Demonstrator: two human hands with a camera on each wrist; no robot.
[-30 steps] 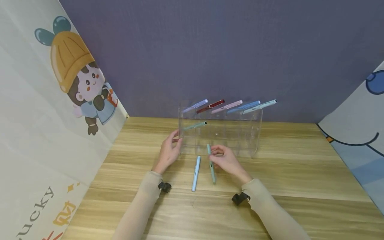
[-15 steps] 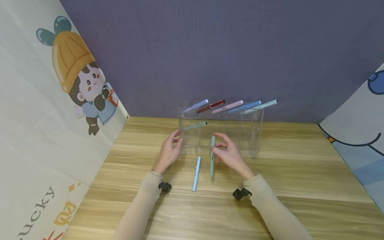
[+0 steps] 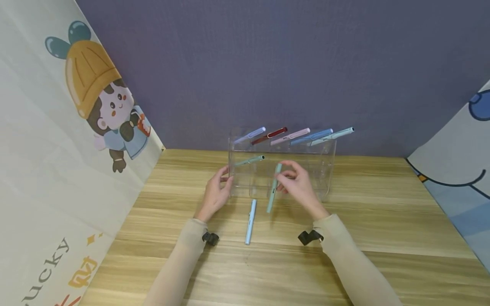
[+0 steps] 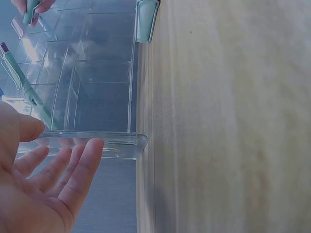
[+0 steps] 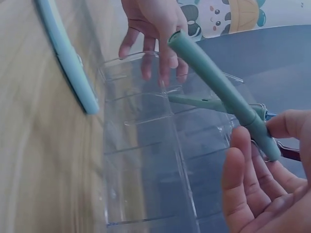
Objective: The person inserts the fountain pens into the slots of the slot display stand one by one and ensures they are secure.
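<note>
My right hand [image 3: 301, 187] pinches a green pen [image 3: 272, 196] near its upper end, tilted in front of the clear plastic pen holder [image 3: 291, 151]. In the right wrist view, thumb and fingertips hold the end of this green pen [image 5: 214, 77], and its other end points away from the hand. My left hand [image 3: 216, 194] rests against the holder's left side, its fingers [image 4: 83, 177] fairly straight along the outer wall. Another green pen [image 3: 249, 160] lies in the lower tier's leftmost compartment. A light blue pen [image 3: 250, 222] lies on the table between the hands.
Along the holder's upper tier lean several pens: lavender [image 3: 250, 134], dark red [image 3: 269, 135], pink [image 3: 291, 136], blue [image 3: 311, 136] and pale cyan [image 3: 332, 136]. Behind the wooden table [image 3: 367, 221] stands a dark wall [image 3: 283, 63]. Printed curtains flank both sides.
My right hand has lifted the green pen from the table and moved it forward and slightly right, toward the holder's lower tier. The pen's tilt has changed. My left hand has stayed put.
</note>
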